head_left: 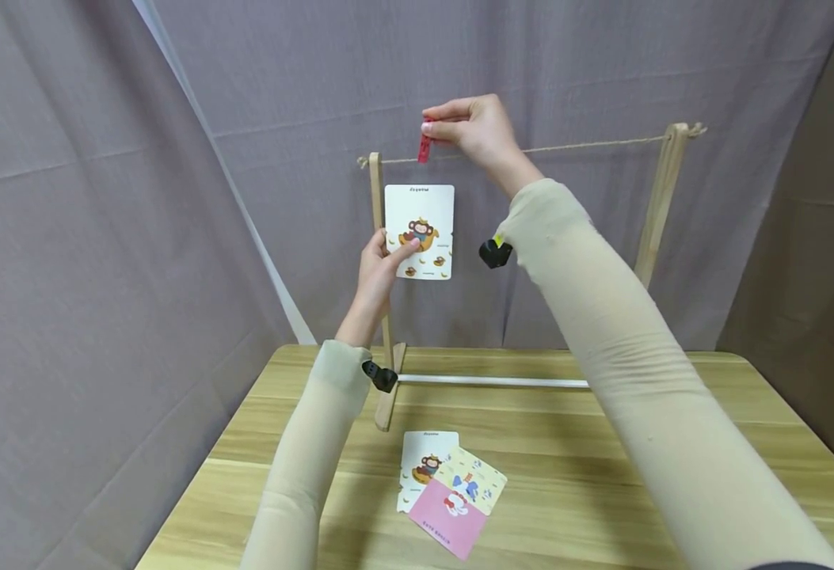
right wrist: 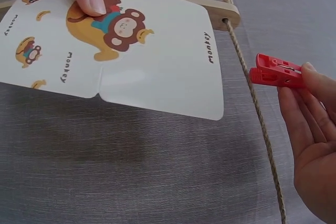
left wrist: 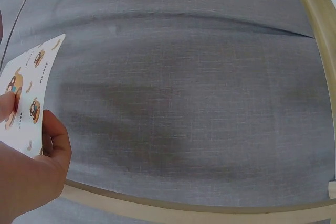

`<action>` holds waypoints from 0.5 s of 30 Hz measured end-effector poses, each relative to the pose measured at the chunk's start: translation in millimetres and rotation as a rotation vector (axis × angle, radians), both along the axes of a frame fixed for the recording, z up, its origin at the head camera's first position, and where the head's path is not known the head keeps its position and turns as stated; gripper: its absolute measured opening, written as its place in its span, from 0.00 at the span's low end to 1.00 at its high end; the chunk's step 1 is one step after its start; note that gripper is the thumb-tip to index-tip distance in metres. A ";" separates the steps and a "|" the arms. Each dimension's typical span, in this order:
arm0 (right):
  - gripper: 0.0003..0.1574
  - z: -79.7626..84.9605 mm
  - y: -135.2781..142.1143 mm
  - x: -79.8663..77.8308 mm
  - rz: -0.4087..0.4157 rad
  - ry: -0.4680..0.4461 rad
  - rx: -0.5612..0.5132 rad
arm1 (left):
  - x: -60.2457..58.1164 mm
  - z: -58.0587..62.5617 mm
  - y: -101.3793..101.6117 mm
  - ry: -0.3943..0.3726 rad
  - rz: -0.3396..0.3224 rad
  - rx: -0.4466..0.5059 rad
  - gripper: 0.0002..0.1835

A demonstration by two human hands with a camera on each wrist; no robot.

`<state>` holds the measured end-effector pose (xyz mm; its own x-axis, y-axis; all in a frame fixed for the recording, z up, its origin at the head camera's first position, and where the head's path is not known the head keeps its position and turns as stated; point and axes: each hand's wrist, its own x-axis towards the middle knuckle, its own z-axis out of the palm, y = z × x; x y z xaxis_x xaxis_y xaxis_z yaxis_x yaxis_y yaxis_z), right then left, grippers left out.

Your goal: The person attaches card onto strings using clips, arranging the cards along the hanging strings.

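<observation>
The left hand (head_left: 381, 265) is pinching a white monkey card (head_left: 425, 229), thumb across its printed front, and is holding it upright below the rope (head_left: 588, 146), near the left post (head_left: 376, 186). The right hand (head_left: 479, 134) is gripping a red clothespin (right wrist: 277, 73) between thumb and fingers, its tip pointing at the rope; whether they are touching is hard to tell. On the tabletop (head_left: 552, 467), 2 more cards are lying: a yellow-and-pink card (head_left: 452, 526) is overlapping a second monkey card (head_left: 417, 451).
</observation>
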<state>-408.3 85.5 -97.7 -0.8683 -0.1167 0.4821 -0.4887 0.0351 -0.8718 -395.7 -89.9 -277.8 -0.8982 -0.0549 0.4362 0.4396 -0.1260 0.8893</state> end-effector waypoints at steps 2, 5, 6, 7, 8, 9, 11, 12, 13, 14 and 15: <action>0.20 -2.0 -2.2 -0.3 0.005 -0.004 0.013 | 0.9 -1.1 -1.6 -0.002 0.002 0.004 0.11; 0.21 -2.9 -5.6 -0.8 0.015 0.001 0.023 | 2.5 -1.3 -3.9 0.004 0.007 0.010 0.11; 0.21 -2.5 -6.8 -0.9 0.019 -0.001 0.020 | 3.0 -1.1 -4.6 0.008 0.010 0.012 0.11; 0.21 -1.9 -7.9 -1.1 0.021 0.001 0.019 | 3.3 -0.9 -5.3 0.013 0.010 0.013 0.11; 0.21 -1.5 -8.8 -1.1 0.020 0.007 0.022 | 3.6 -0.7 -5.8 0.015 0.011 0.013 0.11; 0.21 -1.3 -9.7 -1.1 0.018 0.017 0.026 | 3.7 -0.7 -6.3 0.016 0.011 0.014 0.11; 0.21 -1.2 -11.3 -1.2 0.011 0.027 0.038 | 4.0 -1.0 -7.3 0.010 0.013 0.016 0.11; 0.21 -1.4 -12.0 -1.1 0.007 0.025 0.044 | 4.3 -1.4 -7.8 0.005 0.016 0.015 0.11; 0.20 -1.9 -12.6 -1.2 0.004 0.027 0.050 | 4.3 -2.0 -8.1 -0.001 0.017 0.015 0.11; 0.20 -2.6 -13.1 -1.3 0.001 0.026 0.057 | 4.3 -2.6 -8.3 -0.005 0.019 0.015 0.11; 0.21 -3.2 -13.3 -1.5 0.001 0.018 0.058 | 4.3 -3.2 -8.3 -0.008 0.019 0.014 0.11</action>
